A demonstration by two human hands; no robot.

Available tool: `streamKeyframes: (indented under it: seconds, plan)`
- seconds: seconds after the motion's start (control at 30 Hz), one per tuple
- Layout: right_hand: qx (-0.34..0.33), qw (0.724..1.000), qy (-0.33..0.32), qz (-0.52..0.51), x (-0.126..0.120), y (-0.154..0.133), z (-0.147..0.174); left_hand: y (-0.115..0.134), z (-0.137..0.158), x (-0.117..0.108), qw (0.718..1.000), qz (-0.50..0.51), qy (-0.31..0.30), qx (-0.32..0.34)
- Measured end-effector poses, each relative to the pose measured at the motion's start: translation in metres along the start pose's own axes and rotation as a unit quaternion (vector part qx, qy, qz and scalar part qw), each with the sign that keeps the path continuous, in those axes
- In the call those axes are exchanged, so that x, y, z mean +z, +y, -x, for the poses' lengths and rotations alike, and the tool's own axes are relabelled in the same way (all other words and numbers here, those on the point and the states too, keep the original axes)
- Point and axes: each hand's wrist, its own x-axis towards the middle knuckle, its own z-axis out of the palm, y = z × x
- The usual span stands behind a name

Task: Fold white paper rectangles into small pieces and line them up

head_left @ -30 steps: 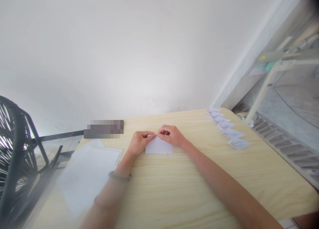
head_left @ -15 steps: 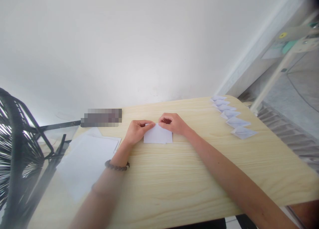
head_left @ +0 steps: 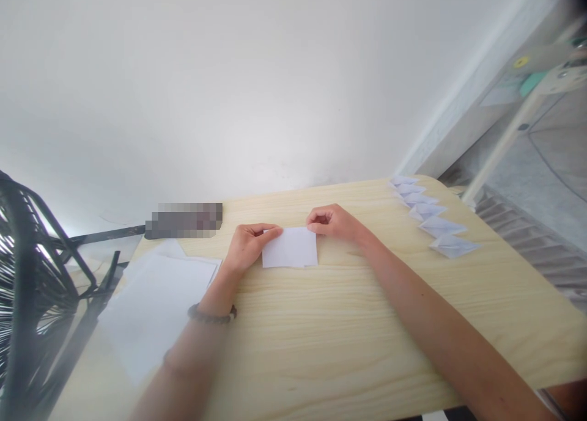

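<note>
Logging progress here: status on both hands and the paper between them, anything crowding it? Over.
Left hand pinching folded paper, far-left corner. Right hand at far-right corner. White sheets to the left, apart from it.

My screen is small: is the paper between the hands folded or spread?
Folded: the paper has a stepped lower edge, suggesting overlapping layers.

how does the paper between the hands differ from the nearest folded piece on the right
The paper looks like a flat rectangle, while the folded piece has pointed ends and raised folds. The left hand and right hand are at the paper's upper corners; no hand touches the folded piece, which is farther right on the table. Both are white.
</note>
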Motion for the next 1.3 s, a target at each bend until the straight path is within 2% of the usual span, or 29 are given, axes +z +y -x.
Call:
streamKeyframes:
  seconds: [0.13,0.23,0.33,0.5,0.63,0.9,1.17,1.3]
  plan:
    - [0.018,0.999,0.001,-0.047,-0.009,0.007,0.002,-0.001,-0.001,-0.002,0.999,0.034,0.015,-0.006]
    - [0.011,0.993,0.059,-0.102,-0.013,0.011,0.001,-0.003,-0.001,-0.003,0.996,0.079,0.039,-0.006]
    - [-0.011,0.983,0.108,-0.146,-0.008,0.006,-0.001,-0.002,0.0,-0.001,0.997,0.065,0.048,-0.004]
    - [-0.04,0.995,0.093,-0.016,0.017,-0.009,-0.003,0.001,0.003,0.009,0.998,0.03,0.058,0.02]
    - [-0.061,0.991,0.102,0.058,0.03,-0.011,-0.003,-0.001,0.003,0.014,0.999,0.007,0.035,0.025]
    - [-0.099,0.986,0.102,0.09,0.031,-0.007,-0.003,-0.001,0.003,0.014,0.997,-0.044,0.026,0.059]
    - [-0.067,0.988,0.103,0.09,0.027,-0.005,-0.002,-0.005,0.001,0.005,0.996,-0.061,0.044,0.05]
    - [-0.04,0.993,0.092,0.068,0.019,-0.005,-0.001,-0.009,-0.002,0.0,0.998,-0.032,0.027,0.049]
